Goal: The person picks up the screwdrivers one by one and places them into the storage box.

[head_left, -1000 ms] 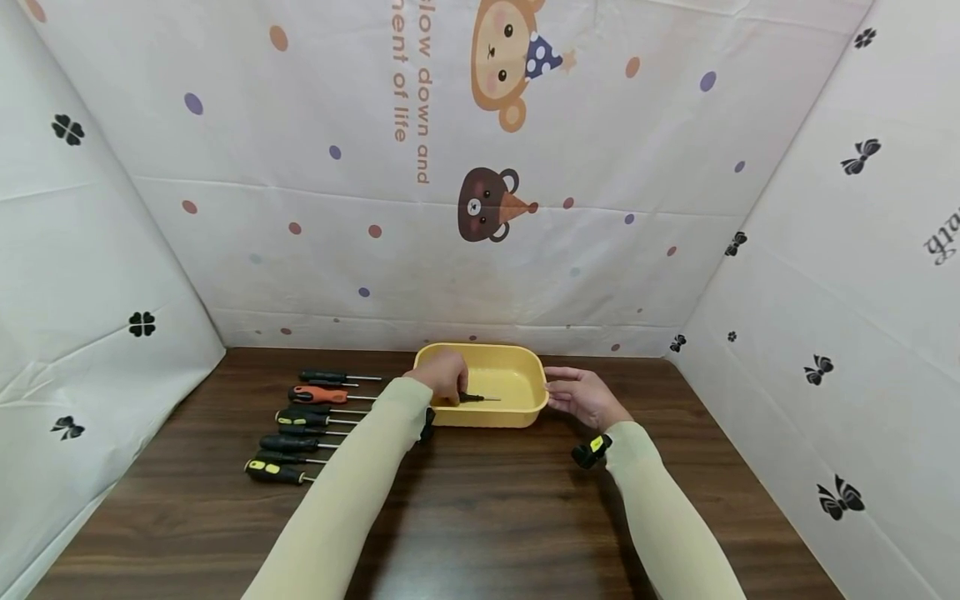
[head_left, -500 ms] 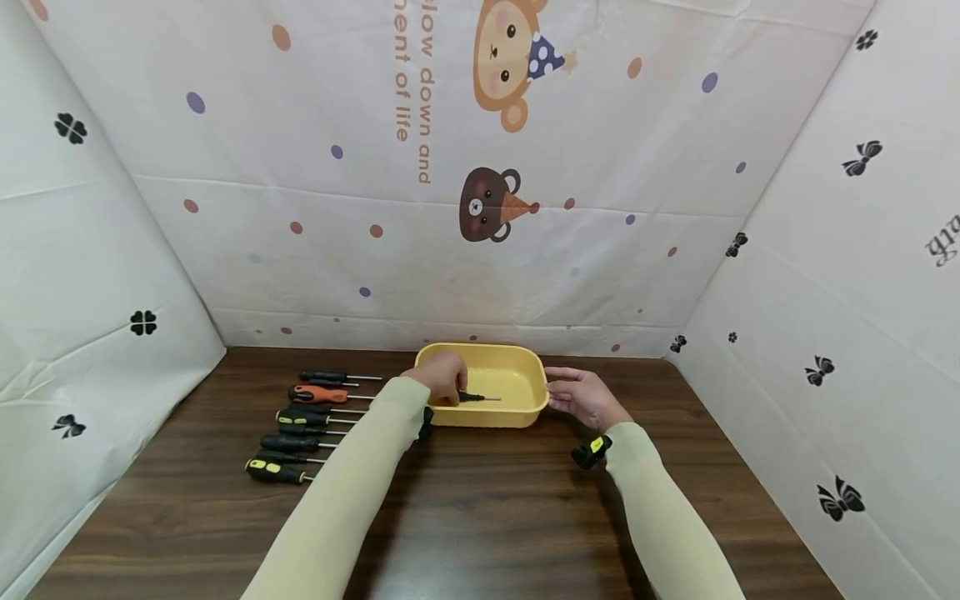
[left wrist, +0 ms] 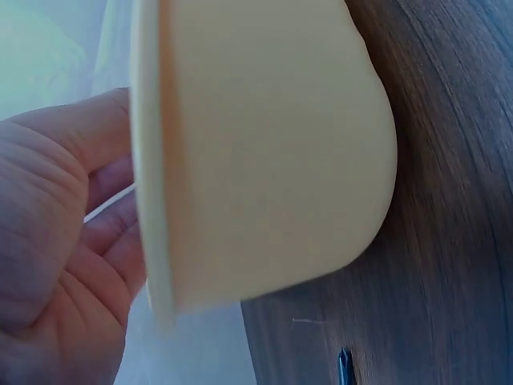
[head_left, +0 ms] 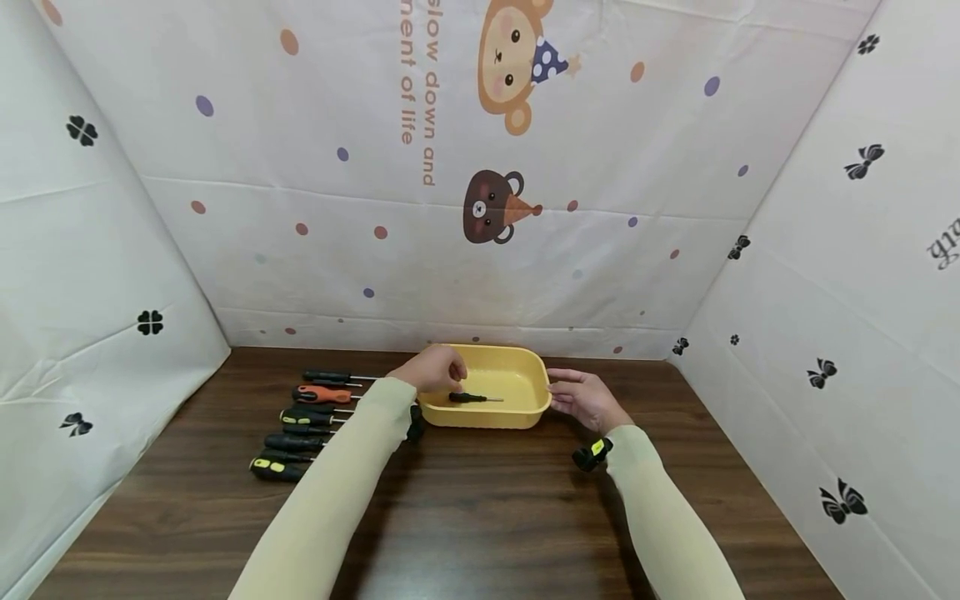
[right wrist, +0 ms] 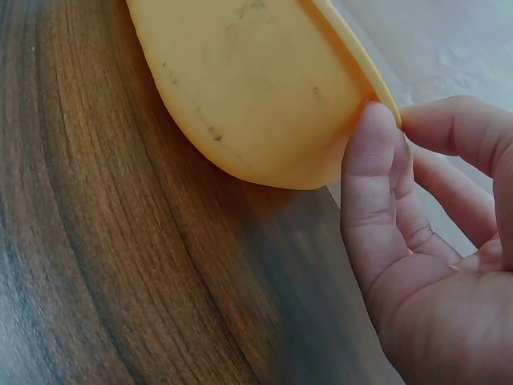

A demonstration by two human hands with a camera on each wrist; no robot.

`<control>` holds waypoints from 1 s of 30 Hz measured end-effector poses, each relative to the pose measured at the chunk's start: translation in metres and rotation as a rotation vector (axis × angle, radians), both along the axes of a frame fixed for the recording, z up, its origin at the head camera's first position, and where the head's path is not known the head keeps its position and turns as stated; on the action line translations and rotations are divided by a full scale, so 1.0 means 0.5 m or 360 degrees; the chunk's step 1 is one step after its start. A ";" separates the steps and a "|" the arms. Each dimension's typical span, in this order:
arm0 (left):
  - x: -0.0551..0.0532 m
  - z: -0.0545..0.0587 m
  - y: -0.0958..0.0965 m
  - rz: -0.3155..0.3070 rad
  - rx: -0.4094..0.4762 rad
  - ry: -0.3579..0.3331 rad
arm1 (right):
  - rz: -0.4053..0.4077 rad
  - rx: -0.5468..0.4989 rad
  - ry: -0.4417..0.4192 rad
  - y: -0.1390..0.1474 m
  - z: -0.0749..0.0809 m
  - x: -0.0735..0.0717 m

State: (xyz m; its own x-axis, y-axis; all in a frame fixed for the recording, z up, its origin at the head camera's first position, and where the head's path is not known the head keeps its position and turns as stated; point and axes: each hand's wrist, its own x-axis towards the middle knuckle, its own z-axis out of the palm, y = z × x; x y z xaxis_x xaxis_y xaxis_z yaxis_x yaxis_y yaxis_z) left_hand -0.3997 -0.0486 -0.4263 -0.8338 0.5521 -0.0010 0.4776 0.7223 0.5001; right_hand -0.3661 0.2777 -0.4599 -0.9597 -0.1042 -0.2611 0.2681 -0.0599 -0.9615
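Dark wood-grain worktop (head_left: 480, 508), glossy in front of the yellow tray (head_left: 483, 419). Behind tray hangs a back sheet (head_left: 420, 275): white w/ coloured dots, cartoon animal heads & lettering. Side sheets (head_left: 787, 317) well out L & R of tray, white w/ black motifs. Small black screwdriver (head_left: 467, 398) lies in tray, nr its front wall. L hand (head_left: 433, 369) is over tray's left end, fingers loosely bent, released. R hand (head_left: 588, 400) has tray's right rim pinched btw thumb & fingers. Left of tray: row of screwdrivers (head_left: 311, 417), mostly black-handled, one orange.
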 end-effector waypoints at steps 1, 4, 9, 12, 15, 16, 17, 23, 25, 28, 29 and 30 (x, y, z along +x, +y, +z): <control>0.001 0.002 -0.003 0.0011 0.0017 0.0010 | 0.0000 0.0002 0.0007 0.000 0.000 0.000; 0.005 0.009 -0.015 0.0022 0.0070 0.0019 | -0.0022 0.0009 0.0015 -0.002 -0.001 0.001; 0.017 0.018 -0.040 -0.0007 0.0157 0.0099 | -0.0022 0.0013 0.0012 -0.001 -0.003 0.002; 0.026 0.019 -0.057 -0.0020 0.0206 0.0147 | -0.0007 0.0008 0.0011 -0.001 -0.006 0.001; 0.037 0.023 -0.071 -0.0049 0.0245 0.0197 | -0.0010 0.0012 0.0010 -0.001 -0.008 0.002; 0.039 0.025 -0.075 -0.0064 0.0257 0.0227 | -0.0012 0.0013 0.0010 -0.001 -0.008 0.002; 0.042 0.026 -0.079 -0.0077 0.0266 0.0259 | -0.0018 0.0015 0.0009 -0.001 -0.008 0.002; 0.069 0.028 -0.101 -0.0026 0.0292 0.0306 | -0.0048 0.0016 -0.0002 0.000 -0.011 0.002; 0.081 0.026 -0.112 0.0005 0.0306 0.0257 | -0.0048 0.0013 0.0000 -0.001 -0.011 0.002; 0.099 0.021 -0.131 0.0038 0.0318 0.0230 | -0.0050 0.0000 0.0006 -0.005 -0.011 0.002; 0.105 0.020 -0.137 0.0052 0.0314 0.0243 | -0.0048 -0.0006 0.0009 -0.006 -0.011 0.002; 0.110 0.018 -0.144 0.0063 0.0313 0.0258 | -0.0044 -0.0014 0.0016 -0.007 -0.010 0.002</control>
